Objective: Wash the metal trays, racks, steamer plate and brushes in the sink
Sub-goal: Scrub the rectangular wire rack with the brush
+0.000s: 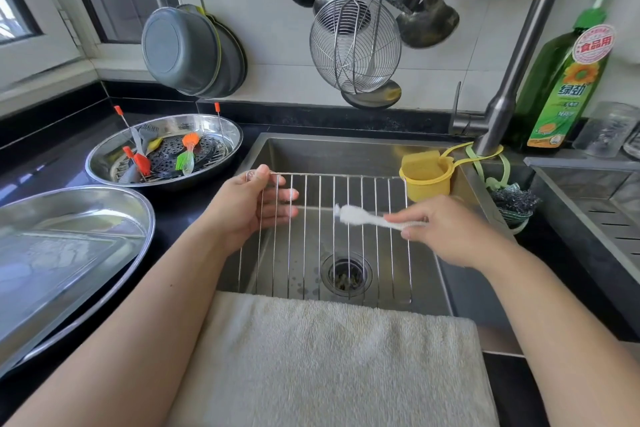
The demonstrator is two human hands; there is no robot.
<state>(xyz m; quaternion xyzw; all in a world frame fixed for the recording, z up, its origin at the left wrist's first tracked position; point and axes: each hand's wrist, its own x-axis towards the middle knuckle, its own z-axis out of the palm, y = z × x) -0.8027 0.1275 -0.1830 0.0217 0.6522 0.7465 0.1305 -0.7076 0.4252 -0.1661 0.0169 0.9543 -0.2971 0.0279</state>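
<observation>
Two hands busy | left hand [247, 208] grips rack [325, 236] corner over sink [346, 152] | right hand [446, 229] pinches white brush [363, 217], head pointing left across bars, between both hands

Shiny steel, glossy black stone, soft cloth and bright plastic around the sink

The thin-wired metal rack [332, 236] gleams smooth and silvery over the brushed stainless-steel sink [349, 152], whose walls look satin rather than mirror-bright. The white fuzzy brush head [353, 216] looks soft and fibrous. A cream terry towel [332, 364] on the near edge is rough and looped. The black tabletop [194, 201] is polished and glossy. On the left, the near oval steel tray [69, 253] and far oval steel tray [166, 149] are mirror-bright; the orange and green brushes [187, 152] look like translucent plastic. The yellow cup [427, 180] is matt plastic; the green detergent bottle [568, 80] is glossy.
</observation>
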